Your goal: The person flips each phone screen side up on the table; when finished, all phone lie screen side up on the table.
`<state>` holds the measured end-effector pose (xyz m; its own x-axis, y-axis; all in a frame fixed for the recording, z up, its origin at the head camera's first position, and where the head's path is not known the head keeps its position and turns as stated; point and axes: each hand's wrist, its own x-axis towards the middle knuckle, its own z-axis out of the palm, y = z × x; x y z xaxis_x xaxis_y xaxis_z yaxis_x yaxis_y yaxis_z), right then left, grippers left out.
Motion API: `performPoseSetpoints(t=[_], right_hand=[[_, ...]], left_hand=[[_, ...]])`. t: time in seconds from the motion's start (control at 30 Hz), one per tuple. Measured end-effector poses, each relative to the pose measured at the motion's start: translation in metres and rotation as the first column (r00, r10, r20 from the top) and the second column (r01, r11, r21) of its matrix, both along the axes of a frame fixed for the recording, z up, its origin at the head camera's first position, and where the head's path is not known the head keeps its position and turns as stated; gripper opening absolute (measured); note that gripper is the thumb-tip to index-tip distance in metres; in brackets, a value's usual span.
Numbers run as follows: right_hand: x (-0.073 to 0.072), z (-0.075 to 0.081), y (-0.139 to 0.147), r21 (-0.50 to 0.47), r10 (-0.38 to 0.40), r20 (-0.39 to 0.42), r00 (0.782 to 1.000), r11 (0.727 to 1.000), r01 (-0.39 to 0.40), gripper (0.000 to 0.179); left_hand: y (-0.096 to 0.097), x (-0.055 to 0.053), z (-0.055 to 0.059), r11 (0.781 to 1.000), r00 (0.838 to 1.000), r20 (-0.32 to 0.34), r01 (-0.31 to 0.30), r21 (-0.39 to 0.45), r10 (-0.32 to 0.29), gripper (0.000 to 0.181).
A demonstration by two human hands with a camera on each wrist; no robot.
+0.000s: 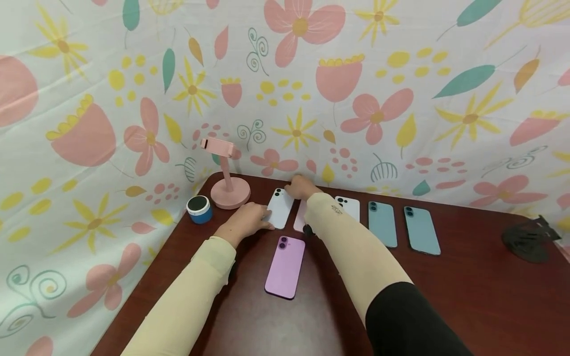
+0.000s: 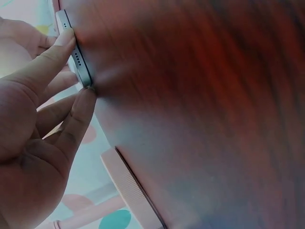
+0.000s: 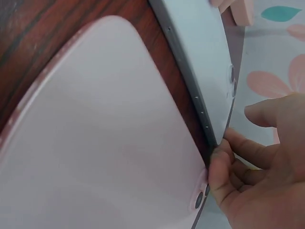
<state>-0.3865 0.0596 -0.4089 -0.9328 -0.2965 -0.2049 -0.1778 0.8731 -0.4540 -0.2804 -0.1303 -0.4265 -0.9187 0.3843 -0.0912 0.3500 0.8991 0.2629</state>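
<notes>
Flowered cloth (image 1: 249, 99) backs the worktop (image 1: 472, 301); left hand (image 1: 248, 221) pinching one corner of the white smartphone (image 1: 279, 208), right hand (image 1: 302, 187) curled round the opposite corner, best slide it flat, evenly.

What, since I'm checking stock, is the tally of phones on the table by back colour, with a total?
Flat white rectangular phones: 2
Flat pale pink rectangular phone: 1
Flat light blue rectangular phones: 2
Flat purple rectangular phone: 1
Total: 6
</notes>
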Motion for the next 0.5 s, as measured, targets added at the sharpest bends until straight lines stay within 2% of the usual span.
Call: performPoseSetpoints(t=[0.13, 0.23, 0.3, 0.37, 0.43, 0.5], right_hand=[[-0.006, -0.003, 0.002, 0.012, 0.02, 0.031, 0.999, 1.0, -0.02, 0.047], [-0.02, -0.011, 0.008, 0.018, 0.035, 0.028, 0.999, 0.999, -0.036, 0.034], [-0.022, -0.009, 0.01, -0.007, 0.024, 0.043, 0.999, 1.0, -0.024, 0.028], [-0.024, -0.008, 0.013, -0.044, 0.019, 0.063, 0.998, 0.999, -0.016, 0.034], [-0.021, -0.004, 0.014, -0.093, 0.012, 0.088, 0.996, 0.996, -0.004, 0.039], [-0.015, 0.0, 0.014, -0.15, -0.006, 0.118, 0.993, 0.988, 0.024, 0.036]], left_hand=[[0.0, 0.0, 0.001, 0.999, 0.999, -0.022, 0.031, -0.021, -0.032, 0.053], [0.001, 0.001, 0.001, 0.997, 0.997, -0.029, 0.065, -0.032, -0.066, 0.054], [0.001, 0.001, 0.002, 0.997, 0.997, -0.023, 0.066, -0.03, -0.067, 0.054], [0.001, 0.001, 0.002, 0.998, 0.998, -0.014, 0.056, -0.025, -0.056, 0.055], [0.001, 0.002, 0.003, 0.999, 0.999, -0.002, 0.041, -0.018, -0.041, 0.055], [0.0, 0.002, 0.003, 0.999, 0.999, 0.012, 0.031, -0.014, -0.031, 0.055]])
